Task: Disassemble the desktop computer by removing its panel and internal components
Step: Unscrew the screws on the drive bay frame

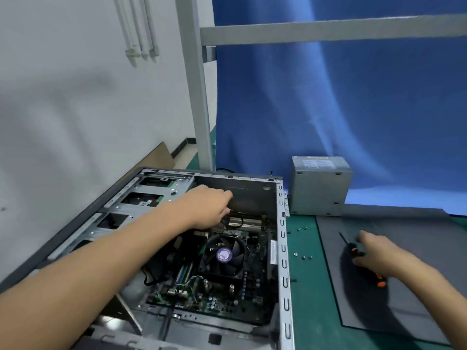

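My left hand (209, 207), curled, hold unclear, is right over the long silvery card (243, 221) lying crosswise in the open grey metal case (282, 251); right hand (379, 253) grips orange-black screwdriver (356, 251).

The case (283, 248) lies on its side, open upward, showing a green motherboard (227, 299) with a black fan (223, 256) that bears a purple label. The dark grey panel (429, 238) lies flat to its right. Small screws (302, 256) lie between them. The grey power supply (318, 190) stands outside, by the case's far right corner.
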